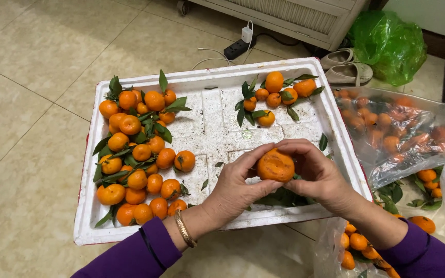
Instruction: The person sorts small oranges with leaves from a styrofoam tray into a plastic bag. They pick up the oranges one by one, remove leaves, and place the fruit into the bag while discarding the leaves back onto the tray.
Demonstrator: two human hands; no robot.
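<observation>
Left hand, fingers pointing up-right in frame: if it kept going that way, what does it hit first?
The left hand already grips the mandarin, with the right hand on its far side. Beyond them, probably the small leafy cluster in the white foam tray; depth is unclear.

my left hand [238, 188] and right hand [318, 177] cover the back and sides of the tangerine [275, 165], so i see only its front. my sleeves run off the bottom edge. the leaves [284, 198] under my hands are mostly hidden. the fruit in the clear bag [397, 134] is blurred behind the plastic, too hazy to count. the second bag [336, 242] by my right wrist is cut off below. the cabinet [294, 15] and green bag [387, 44] are cropped at the top.
</observation>
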